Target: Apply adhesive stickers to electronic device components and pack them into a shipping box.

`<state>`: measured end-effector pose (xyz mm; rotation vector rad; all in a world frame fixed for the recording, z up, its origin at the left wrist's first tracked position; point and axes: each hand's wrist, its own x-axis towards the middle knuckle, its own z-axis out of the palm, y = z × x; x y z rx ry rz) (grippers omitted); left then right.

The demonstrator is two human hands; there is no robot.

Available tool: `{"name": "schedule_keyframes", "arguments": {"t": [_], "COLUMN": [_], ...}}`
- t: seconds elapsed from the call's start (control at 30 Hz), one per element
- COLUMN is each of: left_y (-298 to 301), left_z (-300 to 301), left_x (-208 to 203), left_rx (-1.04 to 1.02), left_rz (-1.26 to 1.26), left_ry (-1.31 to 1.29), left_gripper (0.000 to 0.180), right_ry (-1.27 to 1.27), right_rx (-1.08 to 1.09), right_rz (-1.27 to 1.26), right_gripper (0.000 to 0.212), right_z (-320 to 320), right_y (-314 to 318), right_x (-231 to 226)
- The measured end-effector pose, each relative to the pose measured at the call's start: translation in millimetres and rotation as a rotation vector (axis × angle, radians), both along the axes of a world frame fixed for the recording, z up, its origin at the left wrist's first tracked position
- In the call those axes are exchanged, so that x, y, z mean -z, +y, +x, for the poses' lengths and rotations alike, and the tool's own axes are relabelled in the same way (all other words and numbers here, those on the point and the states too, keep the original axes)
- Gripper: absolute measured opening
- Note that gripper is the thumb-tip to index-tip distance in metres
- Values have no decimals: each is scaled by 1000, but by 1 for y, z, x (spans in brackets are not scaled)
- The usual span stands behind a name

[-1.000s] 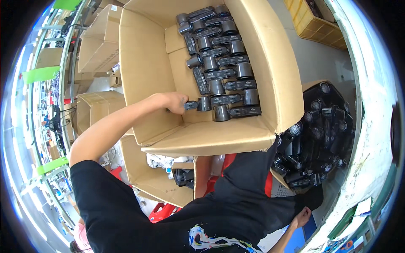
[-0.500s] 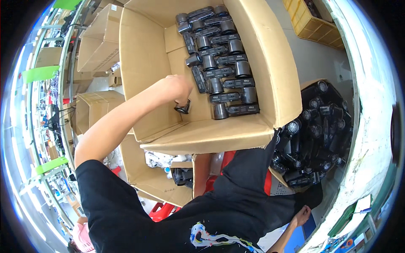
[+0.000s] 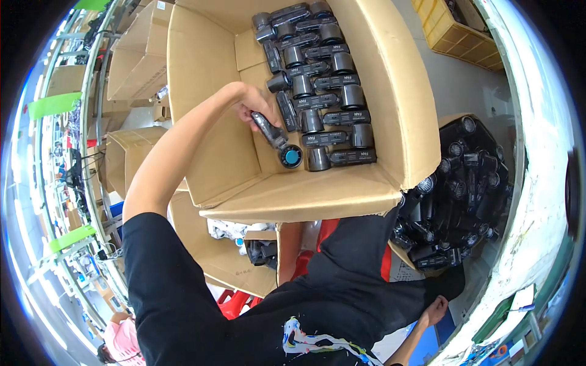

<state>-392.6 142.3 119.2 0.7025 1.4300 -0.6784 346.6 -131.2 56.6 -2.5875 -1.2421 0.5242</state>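
My left hand (image 3: 257,108) is inside a large open cardboard box (image 3: 207,104), closed around the handle of a black handheld fan (image 3: 268,129). The fan slants down, its round head with a blue centre near the box's front wall. Just right of it, black handheld fans (image 3: 326,119) lie packed in rows, handles and round heads alternating. One fan (image 3: 287,111) lies lengthwise beside my left fingers. At the lower right, my right hand (image 3: 434,310) rests against my black trouser leg, its fingers loosely bent and partly hidden, with no object visible in it.
A heap of loose black fans (image 3: 455,189) fills a container to the right. Below the big box stands a smaller carton (image 3: 244,271) holding white and black items. A yellow crate (image 3: 458,36) sits at the far right; shelving and cartons (image 3: 143,52) line the left.
My left hand has turned and shifted slightly left and up, so the fan it holds now shows its handle and blue-centred head. My right hand stays at my leg.
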Motion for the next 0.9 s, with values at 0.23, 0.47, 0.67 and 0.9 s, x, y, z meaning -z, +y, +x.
{"name": "schedule_keyframes", "arguments": {"t": [0.23, 0.47, 0.67, 0.9], "left_y": [-26, -41, -47, -53], "left_z": [-3, 12, 19, 19], "left_x": [22, 29, 30, 26], "left_rx": [-481, -623, -665, -727], "left_rz": [86, 152, 279, 335], "left_ry": [31, -22, 43, 75], "left_gripper": [33, 41, 59, 70], "right_ry": [-35, -48, -104, -76], "right_rx": [-37, -15, -11, -31], "right_rz": [-19, -15, -28, -50], "right_gripper": [16, 18, 21, 20], "right_z": [-23, -24, -18, -19], "right_y": [12, 12, 9, 12], "right_x": [-16, -16, -10, -12]}}
